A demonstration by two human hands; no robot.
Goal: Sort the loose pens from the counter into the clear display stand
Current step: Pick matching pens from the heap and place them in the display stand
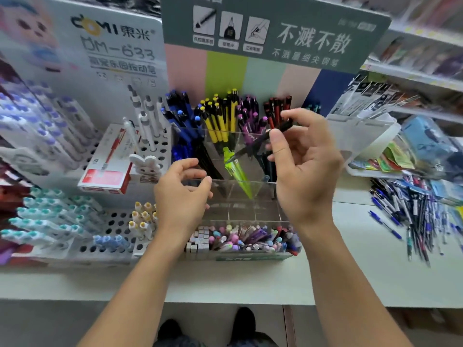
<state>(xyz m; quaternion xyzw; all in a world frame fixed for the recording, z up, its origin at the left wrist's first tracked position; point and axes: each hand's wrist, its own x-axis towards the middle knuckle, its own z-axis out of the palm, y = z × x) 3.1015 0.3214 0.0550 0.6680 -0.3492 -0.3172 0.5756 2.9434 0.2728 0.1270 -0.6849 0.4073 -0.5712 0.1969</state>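
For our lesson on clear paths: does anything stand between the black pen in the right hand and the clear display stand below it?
Nothing visible does. The right hand pinches the black pen just above the clear display stand, whose compartments are open-topped; the left hand is off to the side.

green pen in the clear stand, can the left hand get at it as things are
Probably yes: the left hand holds nothing and hovers beside the clear stand, whose top is open. The green pen leans there alone.
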